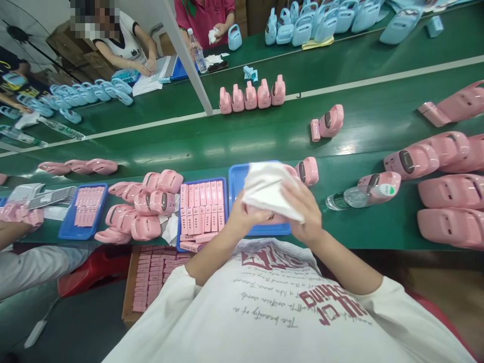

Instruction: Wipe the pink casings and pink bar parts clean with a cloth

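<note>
Above a blue tray at the bench edge, my left hand is closed around a pink plastic housing, most of it hidden by a white cloth. My right hand grips the cloth and presses it on the housing from the right. Just behind my right fingers lies another pink handled housing. A second blue tray on the left holds rows of small pink parts.
Pink housings are heaped at left and stacked at right. A plastic bottle lies at right. Several pink housings stand on the conveyor. Co-workers sit opposite near blue housings. Below the bench is a carton of pink parts.
</note>
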`<state>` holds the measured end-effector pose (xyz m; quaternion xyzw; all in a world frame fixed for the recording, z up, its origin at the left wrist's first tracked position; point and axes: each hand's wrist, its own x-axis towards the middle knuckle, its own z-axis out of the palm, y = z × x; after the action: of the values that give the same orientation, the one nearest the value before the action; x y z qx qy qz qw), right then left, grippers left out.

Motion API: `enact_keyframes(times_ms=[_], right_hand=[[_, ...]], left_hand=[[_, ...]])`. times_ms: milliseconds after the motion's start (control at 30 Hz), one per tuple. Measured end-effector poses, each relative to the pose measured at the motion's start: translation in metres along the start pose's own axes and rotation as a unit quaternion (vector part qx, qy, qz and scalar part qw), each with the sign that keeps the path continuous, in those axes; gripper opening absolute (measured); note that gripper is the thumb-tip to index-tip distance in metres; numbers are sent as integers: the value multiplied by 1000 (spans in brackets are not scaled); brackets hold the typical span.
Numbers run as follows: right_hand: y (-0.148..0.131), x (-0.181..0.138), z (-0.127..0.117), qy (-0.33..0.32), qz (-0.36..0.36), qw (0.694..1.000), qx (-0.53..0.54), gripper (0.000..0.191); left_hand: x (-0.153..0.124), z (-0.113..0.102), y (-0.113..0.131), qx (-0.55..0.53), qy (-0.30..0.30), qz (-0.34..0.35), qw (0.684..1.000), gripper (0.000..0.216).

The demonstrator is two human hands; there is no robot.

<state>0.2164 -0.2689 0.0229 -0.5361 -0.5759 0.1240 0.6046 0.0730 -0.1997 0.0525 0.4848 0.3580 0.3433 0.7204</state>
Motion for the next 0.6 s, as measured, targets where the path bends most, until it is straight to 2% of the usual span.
enact_keyframes(times_ms=[33,100,167,233,267,333,433,500,600], right_hand=[[3,2,-2,55,73,994,58,50],[6,10,-7,140,192,956,169,55],[6,20,-12,170,269,909,269,59],[2,26,-18,170,313,868,347,67],[0,27,-20,153,312,872,346,73],[-3,24,-25,96,294,906,290,75],[-2,20,-33,-13,274,950,150,49],[1,24,-40,-71,257,960,79,36],[4,39,-49,-188,217,958,21,37]], left_hand=[[0,0,2,-20,-14,-12,1000,51],[-2,-1,4,-66,-37,-44,996,51],[-3,-1,5,-88,-51,-66,993,50],[-4,-1,5,-85,-60,-71,992,50],[-5,0,5,-80,-66,-73,992,49],[-6,1,6,-74,-78,-82,991,49],[-7,-1,7,-70,-91,-100,988,52],[-8,-3,8,-63,-108,-109,986,55],[-9,-8,9,-33,-142,-123,982,59]])
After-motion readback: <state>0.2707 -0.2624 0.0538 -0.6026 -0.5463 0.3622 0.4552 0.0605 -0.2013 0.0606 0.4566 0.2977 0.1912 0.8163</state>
